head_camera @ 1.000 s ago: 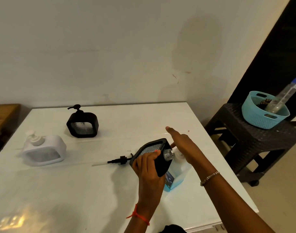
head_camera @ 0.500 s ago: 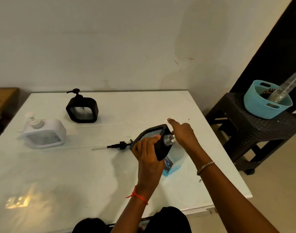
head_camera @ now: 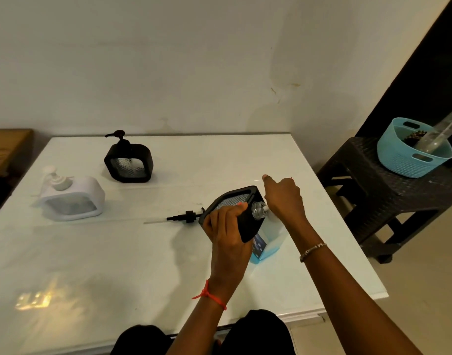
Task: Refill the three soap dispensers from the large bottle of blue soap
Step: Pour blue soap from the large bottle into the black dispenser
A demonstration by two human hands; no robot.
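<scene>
My left hand [head_camera: 226,235] grips a black soap dispenser [head_camera: 249,226] with its pump off, tilted so its clear open neck points right. The neck meets the white nozzle of the large bottle of blue soap [head_camera: 272,235], which stands on the white table [head_camera: 117,257]. My right hand [head_camera: 284,198] sits on the bottle's pump head with fingers curled over it and thumb raised. The removed black pump with its tube [head_camera: 186,217] lies on the table just left of the held dispenser. A second black dispenser [head_camera: 128,162] and a white dispenser [head_camera: 71,201] stand at the left with pumps on.
A dark wicker stool [head_camera: 399,201] stands right of the table and carries a teal basket [head_camera: 404,162] with a clear bottle leaning in it. A wooden piece of furniture [head_camera: 7,147] is at the far left. The wall runs along the table's back edge.
My right hand's straight fingers have curled down over the bottle's pump head. The view has pulled back and tilted down; the held dispenser stays against the nozzle.
</scene>
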